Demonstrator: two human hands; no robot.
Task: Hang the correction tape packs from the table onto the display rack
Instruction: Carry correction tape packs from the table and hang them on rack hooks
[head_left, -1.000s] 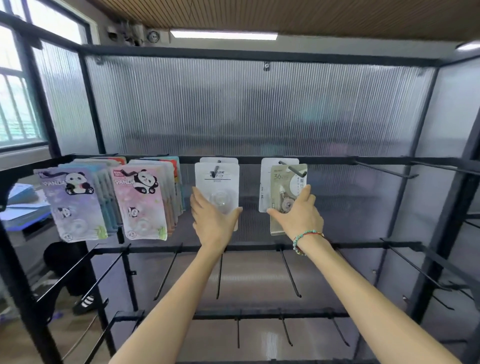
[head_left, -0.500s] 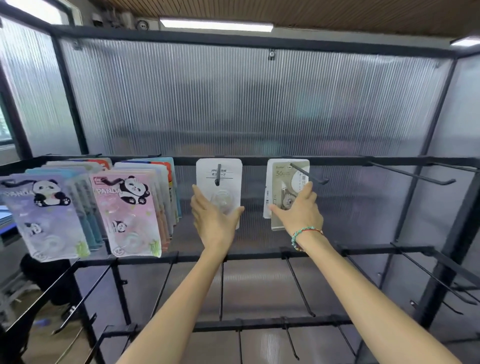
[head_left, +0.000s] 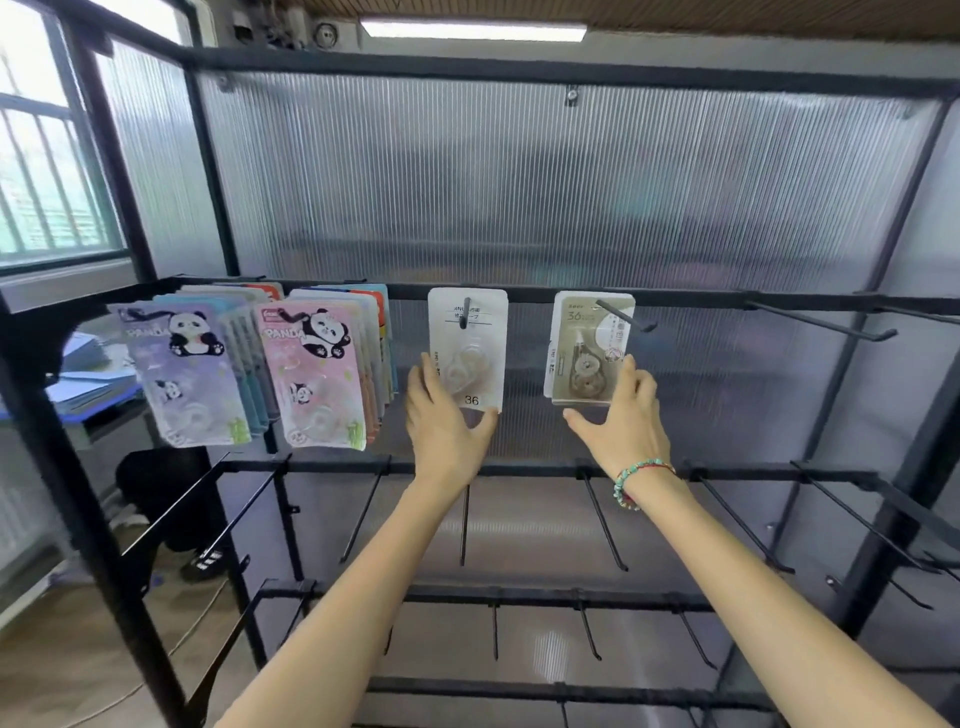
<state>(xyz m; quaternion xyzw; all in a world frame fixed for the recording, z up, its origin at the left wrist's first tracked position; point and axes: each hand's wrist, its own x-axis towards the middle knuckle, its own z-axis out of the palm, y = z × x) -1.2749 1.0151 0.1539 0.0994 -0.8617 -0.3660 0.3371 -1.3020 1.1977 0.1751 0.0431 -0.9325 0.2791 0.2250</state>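
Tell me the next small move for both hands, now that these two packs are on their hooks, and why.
Probably let go and draw both hands back. The white pack and the beige pack each already hang on a hook of the top rail. The left hand and right hand only touch their lower edges with loose fingers, so nothing seems left to seat here.

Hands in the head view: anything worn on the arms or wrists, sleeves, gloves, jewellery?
Both forearms are bare, with no sleeves or gloves in view. The right hand has a beaded bracelet at the wrist, mostly turquoise beads with some red. The left hand and its wrist carry nothing.
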